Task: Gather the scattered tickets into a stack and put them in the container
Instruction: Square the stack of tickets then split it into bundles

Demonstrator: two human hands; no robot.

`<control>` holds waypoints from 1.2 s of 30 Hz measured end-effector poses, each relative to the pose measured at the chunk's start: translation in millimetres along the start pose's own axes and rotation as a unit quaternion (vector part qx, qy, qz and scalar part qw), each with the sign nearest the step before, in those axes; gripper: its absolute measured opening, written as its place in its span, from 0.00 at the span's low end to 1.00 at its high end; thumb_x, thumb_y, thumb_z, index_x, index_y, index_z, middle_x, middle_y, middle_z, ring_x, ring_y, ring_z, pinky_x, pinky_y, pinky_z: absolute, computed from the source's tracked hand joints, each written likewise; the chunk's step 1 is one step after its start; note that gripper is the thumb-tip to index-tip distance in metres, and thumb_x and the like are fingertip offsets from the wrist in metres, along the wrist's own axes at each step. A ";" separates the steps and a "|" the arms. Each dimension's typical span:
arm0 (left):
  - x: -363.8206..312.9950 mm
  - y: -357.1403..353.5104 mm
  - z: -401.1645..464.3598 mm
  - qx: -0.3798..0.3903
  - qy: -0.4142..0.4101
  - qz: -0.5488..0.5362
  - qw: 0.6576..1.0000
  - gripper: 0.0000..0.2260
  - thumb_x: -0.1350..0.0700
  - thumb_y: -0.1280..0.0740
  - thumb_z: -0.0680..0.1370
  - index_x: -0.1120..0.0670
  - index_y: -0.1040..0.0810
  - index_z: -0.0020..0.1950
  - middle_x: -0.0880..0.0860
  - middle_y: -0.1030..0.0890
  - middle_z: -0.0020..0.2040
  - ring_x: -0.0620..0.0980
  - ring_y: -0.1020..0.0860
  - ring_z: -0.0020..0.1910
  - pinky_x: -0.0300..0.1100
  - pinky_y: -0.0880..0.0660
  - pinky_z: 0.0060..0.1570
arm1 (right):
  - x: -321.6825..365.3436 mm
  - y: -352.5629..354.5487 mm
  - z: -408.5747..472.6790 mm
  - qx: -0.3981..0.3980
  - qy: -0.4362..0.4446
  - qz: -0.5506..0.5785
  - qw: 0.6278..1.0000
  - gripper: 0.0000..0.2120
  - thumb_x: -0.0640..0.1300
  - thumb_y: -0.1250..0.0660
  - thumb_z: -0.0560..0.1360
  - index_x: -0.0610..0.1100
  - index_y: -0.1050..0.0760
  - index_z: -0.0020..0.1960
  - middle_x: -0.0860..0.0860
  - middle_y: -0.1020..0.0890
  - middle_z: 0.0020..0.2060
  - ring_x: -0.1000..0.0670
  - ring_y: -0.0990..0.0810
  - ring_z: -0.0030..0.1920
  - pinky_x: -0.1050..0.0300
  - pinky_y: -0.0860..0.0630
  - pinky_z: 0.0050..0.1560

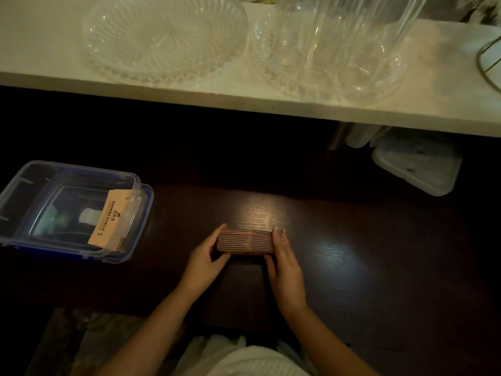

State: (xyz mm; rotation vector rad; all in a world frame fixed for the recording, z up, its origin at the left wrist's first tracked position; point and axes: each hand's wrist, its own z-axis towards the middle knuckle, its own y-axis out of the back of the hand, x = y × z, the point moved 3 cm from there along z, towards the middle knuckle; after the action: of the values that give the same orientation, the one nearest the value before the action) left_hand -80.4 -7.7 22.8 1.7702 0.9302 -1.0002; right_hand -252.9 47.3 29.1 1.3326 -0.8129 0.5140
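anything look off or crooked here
Only one thing: the ticket in the clear container lies tilted, leaning on its right wall. The stack between the left hand and right hand looks squared.

The stack of tickets (245, 240) stands on edge on the table (352, 253) right before me, my left hand (206, 260) at its left end, my right hand (284, 264) at its right. Far to the left sits the container (67, 210) with tickets inside (111, 221). Behind, on the shelf (433, 104), two dishes (165, 36) lie side by side.
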 end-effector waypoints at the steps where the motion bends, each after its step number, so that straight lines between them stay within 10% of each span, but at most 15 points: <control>1: -1.8 3.7 1.8 -0.005 -0.004 0.022 1.000 0.30 0.66 0.31 0.70 0.50 0.34 0.70 0.43 0.26 0.61 0.37 0.28 0.61 0.30 0.34 0.61 | -0.9 2.4 0.4 -0.004 0.006 -0.003 1.000 0.33 0.37 0.34 0.74 0.50 0.48 0.71 0.44 0.35 0.71 0.51 0.40 0.70 0.59 0.41 0.67; 7: -18.0 21.5 15.3 0.010 -0.069 0.135 0.988 0.27 0.62 0.26 0.66 0.49 0.26 0.63 0.38 0.25 0.53 0.20 0.31 0.49 0.16 0.37 0.48 | -8.5 22.1 14.2 -0.015 0.077 -0.036 0.996 0.27 0.36 0.26 0.67 0.44 0.28 0.64 0.44 0.20 0.57 0.48 0.22 0.57 0.64 0.30 0.59; 15: -17.5 18.8 17.5 0.025 -0.016 0.086 0.996 0.28 0.63 0.25 0.65 0.43 0.28 0.60 0.39 0.23 0.52 0.27 0.26 0.50 0.22 0.31 0.52 | -9.1 28.4 30.8 0.071 0.079 -0.095 0.990 0.22 0.43 0.27 0.67 0.48 0.29 0.58 0.49 0.21 0.51 0.50 0.22 0.49 0.55 0.23 0.45; 21: -38.0 14.6 18.1 -0.028 0.126 -0.276 0.952 0.17 0.63 0.32 0.72 0.55 0.26 0.60 0.53 0.21 0.52 0.51 0.22 0.53 0.44 0.22 0.50 | 6.0 29.9 41.9 0.188 -0.164 0.199 0.948 0.12 0.44 0.28 0.69 0.54 0.30 0.45 0.51 0.19 0.47 0.53 0.17 0.41 0.58 0.19 0.34; 28: -58.5 -3.6 3.8 -0.069 0.186 -0.321 0.926 0.09 0.58 0.32 0.72 0.56 0.23 0.52 0.55 0.17 0.47 0.51 0.19 0.48 0.46 0.22 0.40 | 27.1 16.6 23.6 0.207 -0.302 0.368 0.855 0.12 0.45 0.29 0.70 0.45 0.25 0.52 0.48 0.16 0.46 0.51 0.16 0.45 0.60 0.20 0.41; 36: -73.9 21.4 -10.4 -0.060 0.199 -0.259 0.943 0.08 0.57 0.31 0.72 0.54 0.21 0.50 0.53 0.16 0.44 0.50 0.19 0.47 0.46 0.23 0.44 | 68.4 32.1 54.3 0.298 -0.233 0.331 0.864 0.16 0.46 0.31 0.71 0.44 0.25 0.57 0.47 0.17 0.52 0.48 0.19 0.52 0.49 0.23 0.56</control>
State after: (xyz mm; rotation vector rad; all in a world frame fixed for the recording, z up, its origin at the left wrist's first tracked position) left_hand -88.3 -18.7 99.3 1.6876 1.7415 -0.8829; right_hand -245.4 -7.7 103.9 1.7684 -1.6325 1.0701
